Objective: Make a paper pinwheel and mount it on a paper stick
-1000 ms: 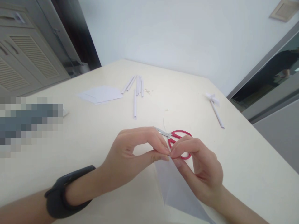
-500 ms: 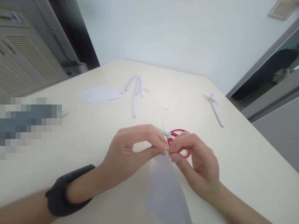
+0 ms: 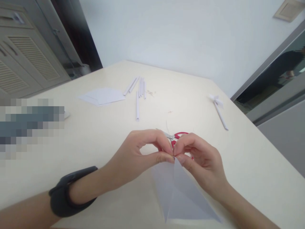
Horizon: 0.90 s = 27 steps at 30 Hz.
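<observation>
Two hands pinch one tip of a folded paper sheet, low in the middle of the frame.

The paper sheet (image 3: pixel 181 197) shows a centre crease and spreads toward the lower edge; its top point is clamped between the fingers of the left hand (image 3: pixel 133 159) and the right hand (image 3: pixel 202 162), so the work on that tip looks under way, not finished. Red scissors (image 3: pixel 177 136) lie just behind the knuckles. Rolled paper sticks (image 3: pixel 139 92), flat sheets (image 3: pixel 102 96) and one finished pinwheel (image 3: pixel 220 111) sit farther up. The bench (image 3: pixel 250 159) edge runs close on the right; open surface lies left.
</observation>
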### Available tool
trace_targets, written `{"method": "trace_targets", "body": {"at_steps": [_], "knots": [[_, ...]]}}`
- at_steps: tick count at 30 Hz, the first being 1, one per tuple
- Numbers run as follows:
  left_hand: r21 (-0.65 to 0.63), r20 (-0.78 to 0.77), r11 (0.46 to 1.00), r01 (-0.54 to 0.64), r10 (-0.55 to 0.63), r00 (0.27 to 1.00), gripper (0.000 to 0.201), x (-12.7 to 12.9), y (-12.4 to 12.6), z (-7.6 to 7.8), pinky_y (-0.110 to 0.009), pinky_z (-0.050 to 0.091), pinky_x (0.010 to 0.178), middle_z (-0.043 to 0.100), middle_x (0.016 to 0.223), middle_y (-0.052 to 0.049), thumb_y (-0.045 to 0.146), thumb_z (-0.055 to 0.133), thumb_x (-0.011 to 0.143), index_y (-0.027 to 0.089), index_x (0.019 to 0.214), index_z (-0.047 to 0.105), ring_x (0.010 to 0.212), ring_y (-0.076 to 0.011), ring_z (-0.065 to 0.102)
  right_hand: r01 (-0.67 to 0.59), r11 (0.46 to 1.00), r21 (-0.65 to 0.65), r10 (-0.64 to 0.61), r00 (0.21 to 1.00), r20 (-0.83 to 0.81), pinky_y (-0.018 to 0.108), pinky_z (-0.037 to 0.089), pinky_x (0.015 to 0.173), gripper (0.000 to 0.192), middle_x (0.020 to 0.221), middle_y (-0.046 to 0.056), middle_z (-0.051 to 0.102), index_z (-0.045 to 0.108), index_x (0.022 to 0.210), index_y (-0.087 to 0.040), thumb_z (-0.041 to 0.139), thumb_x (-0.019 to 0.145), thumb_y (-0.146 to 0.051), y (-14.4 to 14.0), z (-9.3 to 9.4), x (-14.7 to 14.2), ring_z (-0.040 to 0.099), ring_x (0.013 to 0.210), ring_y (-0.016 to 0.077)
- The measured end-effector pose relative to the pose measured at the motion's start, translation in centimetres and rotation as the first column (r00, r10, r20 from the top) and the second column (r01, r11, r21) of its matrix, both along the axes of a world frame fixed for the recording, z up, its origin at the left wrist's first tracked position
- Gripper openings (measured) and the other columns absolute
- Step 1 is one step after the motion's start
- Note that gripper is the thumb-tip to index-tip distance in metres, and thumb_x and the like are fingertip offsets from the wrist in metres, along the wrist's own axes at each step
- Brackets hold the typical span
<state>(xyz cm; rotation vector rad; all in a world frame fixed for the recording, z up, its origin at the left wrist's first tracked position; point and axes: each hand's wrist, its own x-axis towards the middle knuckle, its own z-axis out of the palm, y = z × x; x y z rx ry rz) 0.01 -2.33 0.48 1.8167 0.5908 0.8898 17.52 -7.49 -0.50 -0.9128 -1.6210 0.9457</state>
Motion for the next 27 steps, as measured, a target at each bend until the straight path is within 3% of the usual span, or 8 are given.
{"method": "trace_targets", "body": {"at_steps": [5,10,18,27], "knots": [[-0.036,-0.042,0.999,-0.018,0.017,0.999,0.010,0.02,0.10,0.10,-0.023,0.048,0.064,0.066,0.069,0.000,0.016,0.067,0.074,0.017,0.065,0.063,0.067,-0.0128,0.061,-0.103,0.981,-0.165,0.086,0.990,-0.108,0.021,0.044,0.058,0.005,0.068,-0.004,0.056,0.059,0.081,-0.020,0.058,0.084,-0.016,0.22,0.24,0.19,0.052,0.061,0.0078],[-0.075,-0.082,0.997,-0.032,0.026,0.996,0.011,0.06,0.13,0.38,-0.023,0.047,0.063,0.066,0.065,0.001,0.018,0.070,0.072,0.017,0.064,0.063,0.064,-0.0122,0.059,-0.139,0.966,-0.220,0.107,0.983,-0.152,0.021,0.043,0.055,0.006,0.067,-0.003,0.056,0.060,0.077,-0.019,0.060,0.083,-0.020,0.44,0.32,0.30,0.051,0.060,0.0085],[-0.083,-0.068,0.997,0.003,-0.009,0.998,0.010,0.13,0.03,0.10,-0.027,0.049,0.066,0.066,0.068,0.000,0.018,0.067,0.074,0.017,0.066,0.062,0.067,-0.0141,0.060,-0.157,0.962,-0.222,0.129,0.982,-0.136,0.022,0.045,0.056,0.009,0.068,-0.001,0.056,0.056,0.080,-0.019,0.056,0.086,-0.025,0.24,0.22,0.09,0.052,0.061,0.0096],[0.082,-0.063,0.997,-0.005,0.010,0.998,0.006,0.17,0.17,0.01,-0.025,0.048,0.070,0.066,0.074,-0.001,0.017,0.067,0.075,0.016,0.071,0.063,0.071,-0.0125,0.060,-0.081,0.980,-0.181,0.084,0.996,0.006,0.025,0.039,0.056,0.015,0.065,-0.003,0.048,0.049,0.080,-0.019,0.048,0.091,-0.029,0.21,-0.03,-0.06,0.047,0.058,0.0097]]}}
